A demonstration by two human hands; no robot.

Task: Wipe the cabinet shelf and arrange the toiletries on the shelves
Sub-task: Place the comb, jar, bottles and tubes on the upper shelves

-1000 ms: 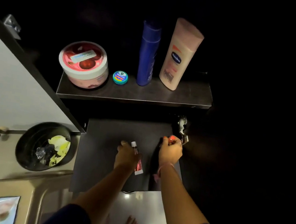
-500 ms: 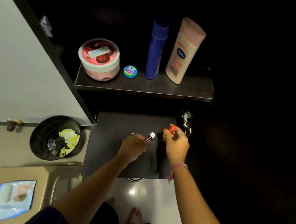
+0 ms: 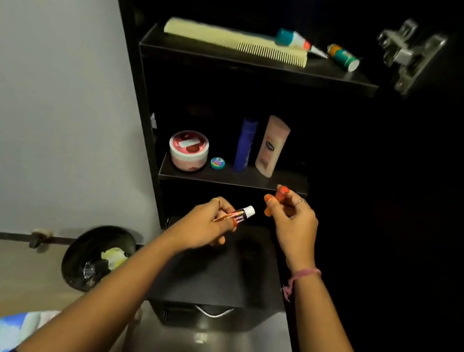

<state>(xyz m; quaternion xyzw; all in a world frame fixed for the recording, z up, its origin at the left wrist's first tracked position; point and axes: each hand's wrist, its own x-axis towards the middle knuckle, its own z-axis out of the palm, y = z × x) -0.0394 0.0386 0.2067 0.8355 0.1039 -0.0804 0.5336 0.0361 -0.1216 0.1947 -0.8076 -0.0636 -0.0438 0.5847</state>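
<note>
My left hand [image 3: 207,226] grips a small red ointment tube [image 3: 237,214] with a white cap, held up in front of the dark cabinet. My right hand [image 3: 292,224] pinches a small orange stick [image 3: 279,194] just below the middle shelf [image 3: 283,183]. On that shelf stand a pink cream jar [image 3: 188,150], a tiny balm tin [image 3: 217,163], a blue bottle [image 3: 245,145] and a peach lotion bottle [image 3: 272,145]. The upper shelf [image 3: 256,64] carries a cream comb [image 3: 236,40] and two small teal tubes [image 3: 297,41], [image 3: 342,57].
Below my hands is the dark top of a drawer unit [image 3: 209,278] with a metal handle [image 3: 213,311]. A black bin [image 3: 98,257] with scraps stands at the left by the pale wall [image 3: 42,87]. A door hinge [image 3: 408,54] sits at the upper right.
Both hands rose from the drawer unit's top with the tube and the orange stick. My view tilted up, bringing the upper shelf with the comb into sight.
</note>
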